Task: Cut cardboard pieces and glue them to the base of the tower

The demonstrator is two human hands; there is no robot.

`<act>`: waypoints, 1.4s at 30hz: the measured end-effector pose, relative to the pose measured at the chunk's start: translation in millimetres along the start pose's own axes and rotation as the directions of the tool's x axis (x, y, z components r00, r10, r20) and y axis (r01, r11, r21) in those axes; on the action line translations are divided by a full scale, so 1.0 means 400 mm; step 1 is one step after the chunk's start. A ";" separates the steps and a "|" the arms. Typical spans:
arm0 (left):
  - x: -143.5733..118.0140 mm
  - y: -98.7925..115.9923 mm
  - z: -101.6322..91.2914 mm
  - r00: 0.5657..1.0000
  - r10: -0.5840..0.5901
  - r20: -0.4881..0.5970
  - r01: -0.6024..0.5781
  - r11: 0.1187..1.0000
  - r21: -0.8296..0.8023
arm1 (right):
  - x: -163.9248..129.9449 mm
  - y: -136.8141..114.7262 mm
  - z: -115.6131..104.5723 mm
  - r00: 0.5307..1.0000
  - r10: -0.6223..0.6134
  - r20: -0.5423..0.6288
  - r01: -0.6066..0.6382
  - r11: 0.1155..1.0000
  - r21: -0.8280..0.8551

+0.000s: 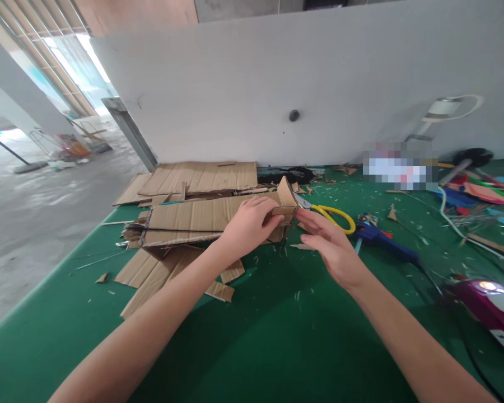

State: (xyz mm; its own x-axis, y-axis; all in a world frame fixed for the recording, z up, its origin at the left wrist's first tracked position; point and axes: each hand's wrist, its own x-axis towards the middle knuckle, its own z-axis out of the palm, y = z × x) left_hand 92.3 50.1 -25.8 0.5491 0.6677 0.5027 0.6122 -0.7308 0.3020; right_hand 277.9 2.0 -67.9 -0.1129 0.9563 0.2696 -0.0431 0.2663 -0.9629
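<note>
The left hand (247,225) grips a small folded brown cardboard piece (284,208); the right hand (331,246), open, touches its right side.

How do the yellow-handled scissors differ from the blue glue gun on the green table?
The scissors have yellow loop handles and lie beside the right hand, their blades hidden behind the small cardboard piece. The glue gun is blue, longer, lies farther right and trails a dark cord. Both lie flat on the green table, and no hand holds either.

We find no readable text, label or number here. The blurred patch (399,166) by the wall hides any print.
</note>
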 end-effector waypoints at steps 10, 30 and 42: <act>0.001 0.005 0.000 1.000 -0.011 0.001 0.011 1.000 -0.007 | 0.004 0.007 0.001 1.000 -0.010 -0.015 0.009 0.999 -0.042; 0.007 0.011 -0.084 0.994 -0.069 0.086 0.077 0.993 -0.093 | 0.003 0.046 0.017 0.999 -0.038 -0.014 0.031 0.927 -0.373; 0.007 0.003 -0.070 0.992 -0.097 0.080 0.106 0.988 -0.112 | -0.007 0.026 0.018 0.993 -0.112 0.027 0.111 0.866 -0.488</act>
State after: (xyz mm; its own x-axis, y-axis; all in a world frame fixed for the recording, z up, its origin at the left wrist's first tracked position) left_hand 78.5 47.0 -1.4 0.5308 0.7446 0.4047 0.5992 -0.6674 0.4422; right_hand 270.8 1.4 -78.4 -0.1341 0.9168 0.3762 0.4348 0.3955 -0.8090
